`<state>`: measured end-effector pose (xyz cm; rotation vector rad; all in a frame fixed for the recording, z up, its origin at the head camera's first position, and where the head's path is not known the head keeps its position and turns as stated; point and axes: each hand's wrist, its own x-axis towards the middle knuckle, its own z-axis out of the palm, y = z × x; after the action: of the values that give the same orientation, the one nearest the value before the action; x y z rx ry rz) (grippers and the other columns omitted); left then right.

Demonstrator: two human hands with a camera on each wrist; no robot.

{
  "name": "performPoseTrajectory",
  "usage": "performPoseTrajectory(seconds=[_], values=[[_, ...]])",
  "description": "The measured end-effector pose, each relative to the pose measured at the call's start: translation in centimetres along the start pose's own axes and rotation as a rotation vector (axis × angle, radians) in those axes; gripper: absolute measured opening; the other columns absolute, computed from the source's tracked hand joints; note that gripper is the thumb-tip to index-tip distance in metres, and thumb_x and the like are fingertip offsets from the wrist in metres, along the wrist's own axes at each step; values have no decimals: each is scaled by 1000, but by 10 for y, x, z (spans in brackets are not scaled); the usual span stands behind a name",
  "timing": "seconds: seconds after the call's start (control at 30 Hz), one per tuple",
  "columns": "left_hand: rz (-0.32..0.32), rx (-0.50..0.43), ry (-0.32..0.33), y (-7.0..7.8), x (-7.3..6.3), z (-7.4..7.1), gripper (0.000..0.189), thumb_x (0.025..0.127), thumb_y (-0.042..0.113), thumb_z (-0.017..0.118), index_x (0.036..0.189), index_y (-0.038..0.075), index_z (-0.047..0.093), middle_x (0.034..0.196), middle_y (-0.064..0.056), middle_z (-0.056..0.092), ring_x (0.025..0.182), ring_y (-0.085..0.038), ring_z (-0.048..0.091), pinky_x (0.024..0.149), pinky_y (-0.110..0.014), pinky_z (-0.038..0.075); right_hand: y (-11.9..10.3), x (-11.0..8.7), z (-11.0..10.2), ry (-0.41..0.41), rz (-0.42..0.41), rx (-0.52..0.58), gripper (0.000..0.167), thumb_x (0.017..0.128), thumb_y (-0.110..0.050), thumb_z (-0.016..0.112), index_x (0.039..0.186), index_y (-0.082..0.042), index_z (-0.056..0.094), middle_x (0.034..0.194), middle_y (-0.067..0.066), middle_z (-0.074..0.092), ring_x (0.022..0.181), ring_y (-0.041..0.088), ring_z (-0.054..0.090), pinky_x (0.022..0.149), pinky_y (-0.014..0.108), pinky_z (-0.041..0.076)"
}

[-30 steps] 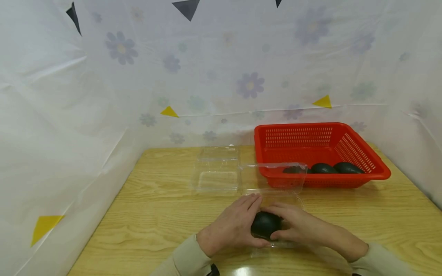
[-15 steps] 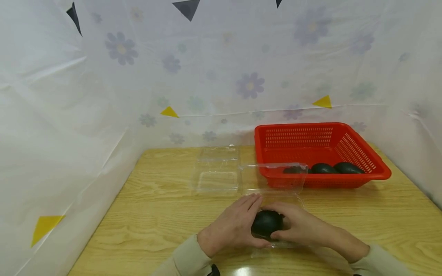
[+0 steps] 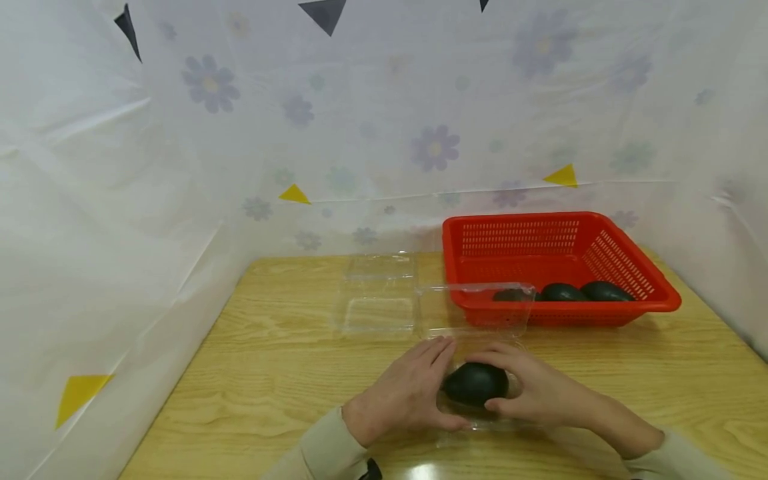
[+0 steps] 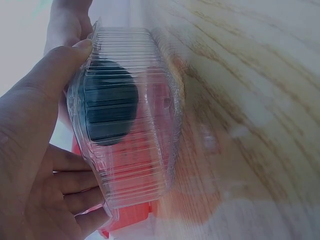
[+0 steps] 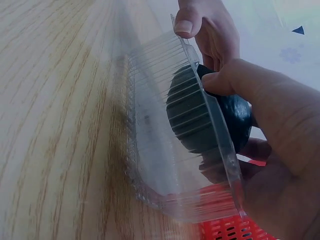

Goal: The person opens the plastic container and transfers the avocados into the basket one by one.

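Observation:
A dark green avocado (image 3: 476, 385) sits in the raised grip of my right hand (image 3: 549, 390), thumb on the near side and fingers on the far side. It is partly inside a clear ribbed plastic box (image 4: 127, 187), tilted, its narrow end to the left. My left hand (image 3: 405, 390) holds the box at its left end, thumb on the near rim (image 4: 75, 100) and fingers across at the far rim. Behind the hands stands a clear raised lid (image 3: 474, 317); where it joins the box is hidden.
A red perforated basket (image 3: 651, 293) stands at the back right with several avocados (image 3: 563, 292) along its near side. Another clear plastic container (image 3: 378, 313) lies at the back, left of the lid. White sheeting (image 3: 360, 133) closes off the rear and sides.
My right hand has shifted right with the avocado, whose narrow left end now shows. My left hand stays where it was on the box.

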<state>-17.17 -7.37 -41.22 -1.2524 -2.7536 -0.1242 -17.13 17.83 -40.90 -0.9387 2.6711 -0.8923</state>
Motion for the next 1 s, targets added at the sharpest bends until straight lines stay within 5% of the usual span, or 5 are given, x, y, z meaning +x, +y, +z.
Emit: performPoseTrajectory(seconds=[0.57,0.83,1.0], values=[[-20,-26,-36,0,1,-2,113,78,81,57,155,2,29,158,-13,37,145,-23,39,120,-34,33,-3,-15,-15,16,-4,60,58,85,-41,76,139,-35,54,135,-7,55,120,27,54,93,62,51],[-41,-44,-74,0,1,-3,114,78,82,56,156,3,27,160,-12,34,147,-23,36,121,-34,31,0,-23,-24,96,-59,-14,59,86,-38,77,139,-38,53,132,-14,56,112,8,57,87,32,55],[-53,-52,-87,1,2,-3,114,78,82,56,156,4,27,160,-11,33,148,-22,34,122,-34,30,1,-28,-32,147,-86,-1,61,84,-33,80,139,-37,53,133,-13,57,112,5,57,84,27,54]])
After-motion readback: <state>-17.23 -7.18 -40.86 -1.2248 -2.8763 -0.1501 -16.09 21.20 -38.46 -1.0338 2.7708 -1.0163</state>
